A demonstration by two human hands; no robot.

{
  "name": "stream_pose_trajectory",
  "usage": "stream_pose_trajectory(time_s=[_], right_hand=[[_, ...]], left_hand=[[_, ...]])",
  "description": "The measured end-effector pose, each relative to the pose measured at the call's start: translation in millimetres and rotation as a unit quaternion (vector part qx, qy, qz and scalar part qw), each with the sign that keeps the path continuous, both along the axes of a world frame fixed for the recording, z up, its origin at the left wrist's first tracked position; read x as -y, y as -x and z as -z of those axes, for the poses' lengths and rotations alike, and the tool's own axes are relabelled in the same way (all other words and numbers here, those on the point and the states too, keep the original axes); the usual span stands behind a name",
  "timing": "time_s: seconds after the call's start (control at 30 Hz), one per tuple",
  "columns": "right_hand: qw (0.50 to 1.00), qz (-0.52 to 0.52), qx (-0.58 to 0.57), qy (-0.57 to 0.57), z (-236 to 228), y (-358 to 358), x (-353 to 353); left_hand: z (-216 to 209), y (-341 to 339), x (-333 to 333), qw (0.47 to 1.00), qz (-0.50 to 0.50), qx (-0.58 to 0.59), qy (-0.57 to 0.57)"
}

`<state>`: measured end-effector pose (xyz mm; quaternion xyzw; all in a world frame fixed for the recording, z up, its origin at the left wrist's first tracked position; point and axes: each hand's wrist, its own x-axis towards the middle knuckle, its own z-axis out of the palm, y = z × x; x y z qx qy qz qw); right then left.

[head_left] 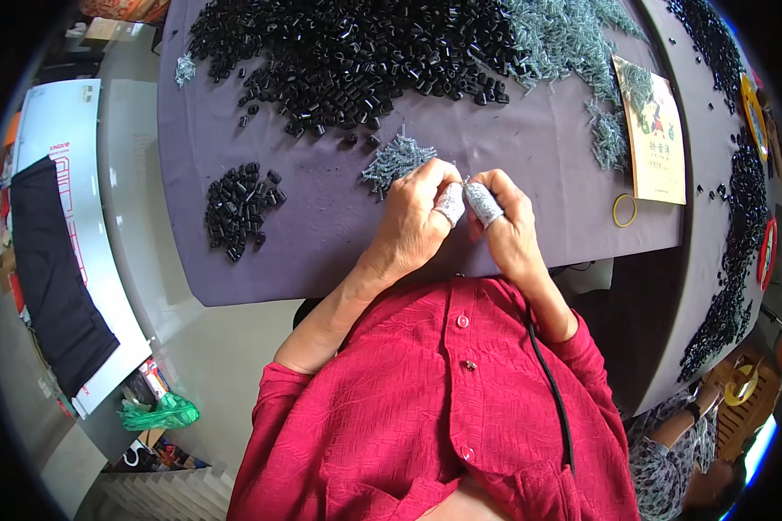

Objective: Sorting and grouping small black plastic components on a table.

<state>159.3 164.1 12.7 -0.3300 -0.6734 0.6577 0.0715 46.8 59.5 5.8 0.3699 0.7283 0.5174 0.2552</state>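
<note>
My left hand (415, 213) and my right hand (511, 224) meet at the near edge of the purple-covered table (321, 226). Both are closed, with thumbs and fingertips pinched together. White patterned wrapping covers each thumb. A tiny bit shows between the fingertips, too small to name. Just beyond my left hand lies a small heap of thin grey coil-like pieces (395, 163). Farther left is a small group of short black plastic pieces (241, 208).
A large black heap (347, 69) and a large grey heap (565, 43) cover the far side. A booklet (656, 152) and a yellow ring (625, 211) lie at right. Beyond, another table holds black pieces (738, 226); a person's arm (676, 427) shows at lower right.
</note>
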Motion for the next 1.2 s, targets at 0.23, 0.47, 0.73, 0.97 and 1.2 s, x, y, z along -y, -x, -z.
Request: stream_pose_trajectory(time_s=[0.23,0.47,0.73,0.97,1.2], right_hand=[[0.948,-0.048,-0.103,-0.298,10,-1,-5],[0.961,-0.032,-0.106,-0.255,12,-3,-2],[0.98,-0.008,-0.08,-0.181,2,-3,-4],[0.997,0.01,-0.081,-0.012,2,-6,-1],[0.982,0.002,-0.122,0.145,9,-6,-1]], left_hand=[[-11,9,1,0.974,0.029,0.212,0.071],[2,2,-1,0.999,0.014,0.028,-0.01],[-9,-5,1,0.941,0.013,0.338,-0.022],[1,-1,2,0.885,0.008,0.462,-0.06],[4,8,9,0.913,0.032,0.406,-0.021]])
